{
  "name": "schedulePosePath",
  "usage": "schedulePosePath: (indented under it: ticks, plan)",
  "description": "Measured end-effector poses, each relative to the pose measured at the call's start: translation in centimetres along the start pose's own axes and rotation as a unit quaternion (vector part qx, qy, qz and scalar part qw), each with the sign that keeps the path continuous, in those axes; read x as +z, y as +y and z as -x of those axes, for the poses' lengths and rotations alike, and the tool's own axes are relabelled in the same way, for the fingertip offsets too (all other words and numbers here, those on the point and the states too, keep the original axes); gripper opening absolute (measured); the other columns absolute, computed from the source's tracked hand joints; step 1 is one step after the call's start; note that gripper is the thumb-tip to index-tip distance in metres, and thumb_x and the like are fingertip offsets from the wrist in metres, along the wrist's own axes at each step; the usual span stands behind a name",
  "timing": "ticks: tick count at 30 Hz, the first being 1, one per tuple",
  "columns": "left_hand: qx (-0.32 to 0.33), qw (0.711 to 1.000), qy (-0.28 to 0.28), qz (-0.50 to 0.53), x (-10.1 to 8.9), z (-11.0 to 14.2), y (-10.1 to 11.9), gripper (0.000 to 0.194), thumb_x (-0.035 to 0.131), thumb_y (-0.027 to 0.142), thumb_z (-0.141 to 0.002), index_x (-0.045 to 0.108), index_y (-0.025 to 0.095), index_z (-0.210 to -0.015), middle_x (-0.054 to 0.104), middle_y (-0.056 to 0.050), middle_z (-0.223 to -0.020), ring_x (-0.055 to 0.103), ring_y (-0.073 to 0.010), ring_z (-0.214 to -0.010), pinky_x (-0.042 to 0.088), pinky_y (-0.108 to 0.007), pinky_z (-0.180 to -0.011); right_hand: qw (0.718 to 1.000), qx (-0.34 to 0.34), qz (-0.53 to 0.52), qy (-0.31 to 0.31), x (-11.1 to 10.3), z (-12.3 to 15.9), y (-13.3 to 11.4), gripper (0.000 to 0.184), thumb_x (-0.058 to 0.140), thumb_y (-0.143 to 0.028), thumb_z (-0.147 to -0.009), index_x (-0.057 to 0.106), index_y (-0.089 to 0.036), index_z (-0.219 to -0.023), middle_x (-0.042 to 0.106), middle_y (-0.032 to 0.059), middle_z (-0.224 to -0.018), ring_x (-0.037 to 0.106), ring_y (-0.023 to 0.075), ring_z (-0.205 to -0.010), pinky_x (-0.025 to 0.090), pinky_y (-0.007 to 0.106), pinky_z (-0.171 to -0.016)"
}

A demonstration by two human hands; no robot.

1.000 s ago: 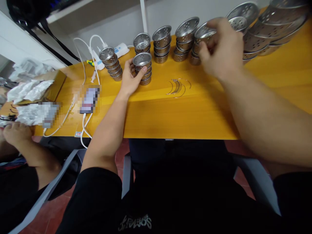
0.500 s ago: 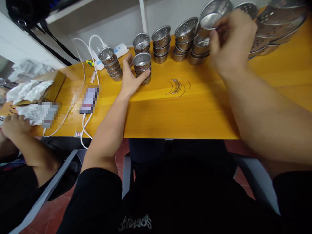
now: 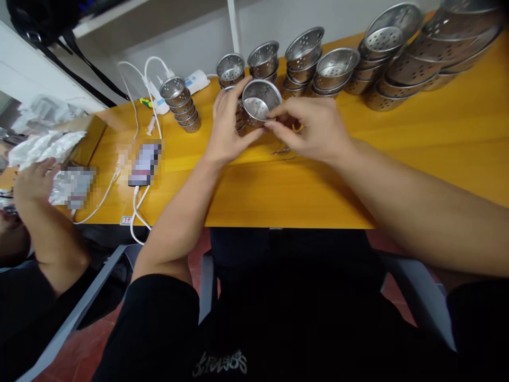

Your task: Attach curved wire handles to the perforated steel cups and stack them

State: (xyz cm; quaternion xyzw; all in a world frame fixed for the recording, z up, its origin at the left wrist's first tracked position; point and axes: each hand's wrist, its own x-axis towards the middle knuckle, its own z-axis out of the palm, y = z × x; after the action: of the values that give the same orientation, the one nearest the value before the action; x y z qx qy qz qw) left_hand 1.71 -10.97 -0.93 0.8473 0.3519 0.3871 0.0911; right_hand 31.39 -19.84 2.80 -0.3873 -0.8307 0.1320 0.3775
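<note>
Both of my hands hold one small perforated steel cup (image 3: 259,101) above the yellow table (image 3: 302,185), its mouth tilted toward me. My left hand (image 3: 227,127) wraps its fingers round the cup's left side. My right hand (image 3: 314,127) pinches the cup's lower right rim. A small pile of thin curved wires (image 3: 283,152) lies on the table, mostly hidden under my right hand. Behind the held cup a stack of similar cups (image 3: 239,121) is largely covered by my left hand.
Stacks of steel cups (image 3: 183,103) (image 3: 304,53) (image 3: 336,69) line the far edge, with larger strainer bowls (image 3: 421,63) at the right. A phone (image 3: 145,162), white cables (image 3: 137,111) and a power strip (image 3: 193,82) lie left. Another person's hand (image 3: 34,180) touches crumpled wrapping (image 3: 43,146) at far left.
My right hand lifted a cup off a back stack and brought it down and left to the middle. My left hand left the stack it rested on and took hold of the cup too.
</note>
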Motion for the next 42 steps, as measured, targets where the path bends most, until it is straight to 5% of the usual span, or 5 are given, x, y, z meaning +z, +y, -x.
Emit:
schedulePosePath:
  ticks: [6,13,23,27,42]
  plan:
    - [0.033,0.999,-0.027,-0.024,-0.2,0.4,1.3,0.103,0.085,0.081,-0.108,0.045,0.047,-0.196,0.058,-0.006,-0.204,0.049,-0.0457,-0.198,0.03,-0.069,-0.172,0.999,0.041,0.005,-0.019,-0.5,-0.3,1.0,0.048,0.084,-0.07,-0.122,0.084,-0.042,-0.162,0.09,0.0,-0.101,0.091,0.0361,-0.108,0.07,0.05,-0.104]
    - [-0.005,0.998,-0.06,0.005,-0.7,0.4,3.9,0.1,0.095,0.066,-0.098,0.058,0.047,-0.189,0.065,-0.004,-0.195,0.054,-0.0498,-0.193,0.025,-0.073,-0.174,0.986,0.102,0.076,-0.104,-0.5,-0.4,0.5,0.035,0.076,-0.06,-0.123,0.089,-0.041,-0.149,0.092,0.0022,-0.11,0.092,0.0399,-0.123,0.071,0.056,-0.114]
    - [0.006,0.998,-0.059,-0.014,-1.3,0.1,3.7,0.102,0.097,0.058,-0.094,0.061,0.048,-0.189,0.068,-0.005,-0.19,0.057,-0.0526,-0.188,0.026,-0.075,-0.172,0.994,0.077,-0.054,-0.064,-2.0,-0.5,-0.3,0.066,0.073,-0.112,-0.105,0.088,-0.064,-0.148,0.084,0.0024,-0.165,0.059,0.0562,-0.17,0.055,0.085,-0.135]
    - [0.006,0.997,-0.072,-0.02,-1.4,0.0,3.7,0.101,0.095,0.056,-0.094,0.062,0.048,-0.189,0.066,-0.004,-0.193,0.055,-0.0526,-0.189,0.022,-0.075,-0.173,0.996,0.034,-0.077,-0.03,-1.5,-0.7,-0.3,0.06,0.075,-0.108,-0.108,0.091,-0.058,-0.136,0.082,0.0039,-0.166,0.063,0.0537,-0.162,0.05,0.084,-0.143]
    - [0.023,0.996,-0.086,-0.022,-1.2,-0.3,4.4,0.087,0.096,0.061,-0.098,0.071,0.048,-0.18,0.07,-0.003,-0.189,0.055,-0.0519,-0.187,0.006,-0.073,-0.175,0.995,0.044,-0.086,-0.015,-1.6,-0.5,1.1,0.049,0.085,-0.105,-0.102,0.095,-0.072,-0.137,0.088,0.0032,-0.149,0.067,0.0603,-0.151,0.057,0.096,-0.132]
